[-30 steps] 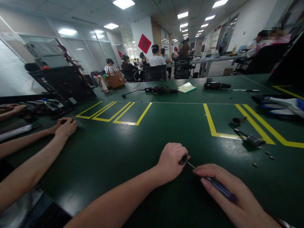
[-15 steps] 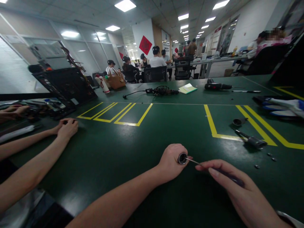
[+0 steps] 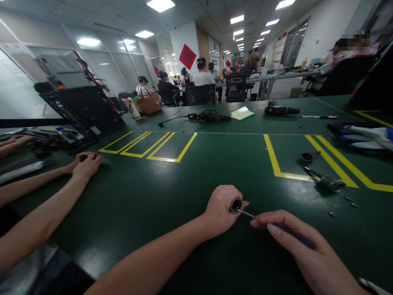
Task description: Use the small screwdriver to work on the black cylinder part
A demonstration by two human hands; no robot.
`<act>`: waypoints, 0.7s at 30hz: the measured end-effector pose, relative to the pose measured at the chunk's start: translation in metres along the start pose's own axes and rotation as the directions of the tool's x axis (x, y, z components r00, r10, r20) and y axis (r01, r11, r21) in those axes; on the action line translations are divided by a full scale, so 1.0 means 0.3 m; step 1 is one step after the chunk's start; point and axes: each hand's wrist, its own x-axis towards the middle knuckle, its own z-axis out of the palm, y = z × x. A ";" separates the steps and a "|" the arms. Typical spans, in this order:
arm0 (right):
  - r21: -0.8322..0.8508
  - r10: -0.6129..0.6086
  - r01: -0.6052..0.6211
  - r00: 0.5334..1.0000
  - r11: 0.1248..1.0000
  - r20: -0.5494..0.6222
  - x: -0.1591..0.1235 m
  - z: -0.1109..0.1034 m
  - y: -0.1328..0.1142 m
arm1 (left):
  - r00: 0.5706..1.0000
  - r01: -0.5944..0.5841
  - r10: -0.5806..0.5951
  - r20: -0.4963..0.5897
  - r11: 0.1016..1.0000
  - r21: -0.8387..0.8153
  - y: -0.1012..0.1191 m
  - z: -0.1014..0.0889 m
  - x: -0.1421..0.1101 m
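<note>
My left hand (image 3: 221,211) is wrapped round a hollow metal cylinder (image 3: 232,206), whose round open end faces me; the rest of it is hidden in the fist. Between thumb and fingers, my right hand (image 3: 294,231) grips a slim screwdriver (image 3: 296,236) with a dark handle. Its thin shaft points left, and the tip lies at the lower right of the cylinder's opening. How deep the tip sits I cannot tell. To the right on the green table lie a metal shaft with a thick cylindrical end (image 3: 330,183), a small cup-shaped part (image 3: 308,156) and small metal rings (image 3: 332,214).
Yellow tape outlines (image 3: 278,164) mark the green tabletop. Farther back lie a power drill (image 3: 282,110), a notepad (image 3: 242,113) and a bundle of cables (image 3: 210,116). Blue-white gloves (image 3: 367,137) are at right. A co-worker's hands (image 3: 87,163) rest at left.
The screwdriver's tip has shifted from the middle of the opening down to its lower right edge. My right hand has moved slightly left and down; my left hand has barely moved.
</note>
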 end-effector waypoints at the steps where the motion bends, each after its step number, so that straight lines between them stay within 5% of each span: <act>1: 0.030 0.003 -0.003 1.000 1.000 -0.009 0.001 0.000 0.004 | 1.000 0.004 -0.004 0.000 1.000 -0.009 -0.002 0.001 0.000; 10: -0.175 -0.116 0.101 0.990 0.979 -0.081 -0.014 0.006 -0.001 | 1.000 -0.002 0.000 0.024 0.998 0.068 0.001 0.005 -0.003; 17: 0.216 0.134 -0.123 0.990 0.969 -0.037 0.014 0.007 -0.016 | 1.000 -0.010 0.010 0.015 0.999 -0.034 0.004 -0.006 -0.002; 21: 0.328 0.180 -0.158 0.983 0.931 -0.038 0.019 0.018 -0.037 | 1.000 0.001 -0.001 0.007 0.999 -0.039 0.001 -0.002 0.001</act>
